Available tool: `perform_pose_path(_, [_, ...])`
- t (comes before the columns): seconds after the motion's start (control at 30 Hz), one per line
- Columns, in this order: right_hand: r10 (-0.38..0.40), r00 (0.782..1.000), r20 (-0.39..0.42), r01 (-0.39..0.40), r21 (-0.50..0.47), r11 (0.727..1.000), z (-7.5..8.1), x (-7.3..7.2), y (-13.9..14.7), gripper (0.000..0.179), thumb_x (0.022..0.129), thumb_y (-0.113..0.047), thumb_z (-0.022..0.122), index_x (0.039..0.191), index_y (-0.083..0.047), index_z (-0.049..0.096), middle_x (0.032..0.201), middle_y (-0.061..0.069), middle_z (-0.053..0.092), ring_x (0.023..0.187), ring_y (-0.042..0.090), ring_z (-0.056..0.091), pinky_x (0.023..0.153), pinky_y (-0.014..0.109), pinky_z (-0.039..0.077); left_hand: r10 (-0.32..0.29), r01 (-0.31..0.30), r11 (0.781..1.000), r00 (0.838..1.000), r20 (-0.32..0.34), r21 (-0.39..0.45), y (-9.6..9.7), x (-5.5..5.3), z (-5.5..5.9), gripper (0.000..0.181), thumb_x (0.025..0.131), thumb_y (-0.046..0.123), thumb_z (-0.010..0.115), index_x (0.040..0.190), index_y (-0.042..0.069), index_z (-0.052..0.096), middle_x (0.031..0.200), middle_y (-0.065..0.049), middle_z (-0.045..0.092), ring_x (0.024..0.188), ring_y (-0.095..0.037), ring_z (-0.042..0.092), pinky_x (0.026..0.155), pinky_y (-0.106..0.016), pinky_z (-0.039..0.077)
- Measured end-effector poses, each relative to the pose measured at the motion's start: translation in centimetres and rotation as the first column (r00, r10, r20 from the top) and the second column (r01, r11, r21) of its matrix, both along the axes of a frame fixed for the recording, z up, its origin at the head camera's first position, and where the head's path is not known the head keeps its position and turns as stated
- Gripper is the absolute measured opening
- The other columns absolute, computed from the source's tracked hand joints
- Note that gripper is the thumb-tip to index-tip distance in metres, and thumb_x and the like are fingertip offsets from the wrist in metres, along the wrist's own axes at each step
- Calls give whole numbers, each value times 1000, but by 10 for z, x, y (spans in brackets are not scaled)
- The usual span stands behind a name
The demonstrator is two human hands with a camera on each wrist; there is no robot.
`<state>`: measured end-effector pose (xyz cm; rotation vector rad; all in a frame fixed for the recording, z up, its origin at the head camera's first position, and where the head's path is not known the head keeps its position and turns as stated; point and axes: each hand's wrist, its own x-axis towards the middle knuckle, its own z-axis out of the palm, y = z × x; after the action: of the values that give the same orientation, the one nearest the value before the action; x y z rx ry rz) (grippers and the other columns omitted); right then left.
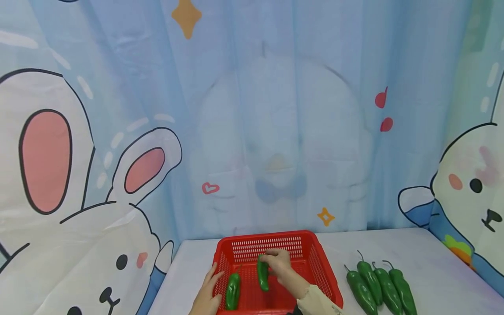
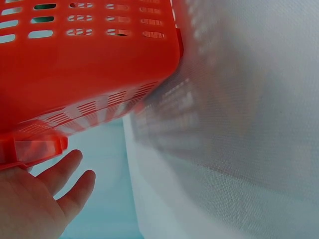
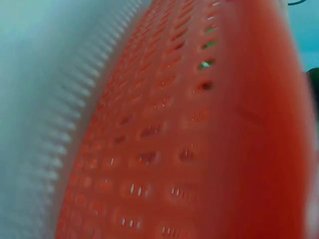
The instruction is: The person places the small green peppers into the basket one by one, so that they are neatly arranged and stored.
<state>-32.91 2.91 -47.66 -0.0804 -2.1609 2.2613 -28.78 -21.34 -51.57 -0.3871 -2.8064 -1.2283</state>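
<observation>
A red plastic basket (image 1: 271, 239) with slotted walls stands on the white table. Inside it, on the left, lies a green pepper (image 1: 233, 291). Over the basket's middle, my right hand (image 1: 278, 264) pinches another green pepper (image 1: 262, 273) near its upper end, and that pepper hangs roughly upright. At the basket's left rim is my left hand (image 1: 208, 293), its fingers straight against the edge. The left wrist view shows the extended fingers (image 2: 75, 191) beside the rim's corner. In the right wrist view the basket wall (image 3: 164, 124) fills most of the picture and hides the right hand.
Several green peppers (image 1: 387, 288) lie side by side on the white table (image 1: 327, 245), right of the basket. A light blue curtain (image 1: 275, 109) with cartoon animals hangs behind the table.
</observation>
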Motion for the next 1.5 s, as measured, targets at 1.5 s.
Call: perform_pose_path(1.5, [48, 996, 70, -64, 250, 966, -57, -22, -44, 31, 72, 1, 75, 97, 14, 62, 92, 22, 62, 82, 29, 65, 66, 37, 57, 16, -16, 1000, 1000, -11, -4, -1, -3, -3, 66, 74, -3, 57, 140, -3, 50, 159, -20, 23, 142, -47, 25, 104, -67, 32])
